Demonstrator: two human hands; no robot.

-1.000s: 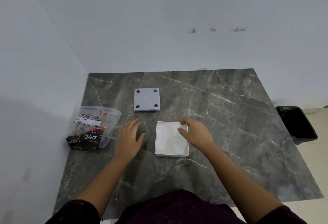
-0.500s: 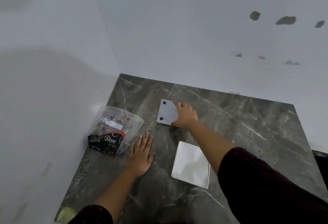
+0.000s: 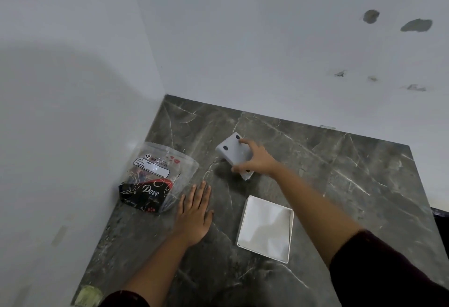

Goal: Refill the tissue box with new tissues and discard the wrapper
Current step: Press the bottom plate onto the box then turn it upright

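My right hand grips a grey square box part with black feet on its upturned face; its left side is tilted up off the dark marble table. A white square tray-like box part, open side up, lies flat nearer to me. A clear plastic packet printed "Dove" lies at the left against the wall. Next to the packet my left hand rests flat on the table, fingers apart, holding nothing.
White walls meet at the table's far left corner. A dark bin shows at the right edge, beyond the table. A patch of tape marks the table's near left corner.
My right hand left the white part, reached to the grey part and now tilts it up off the table. My left hand has settled flat beside the packet. The view swung left.
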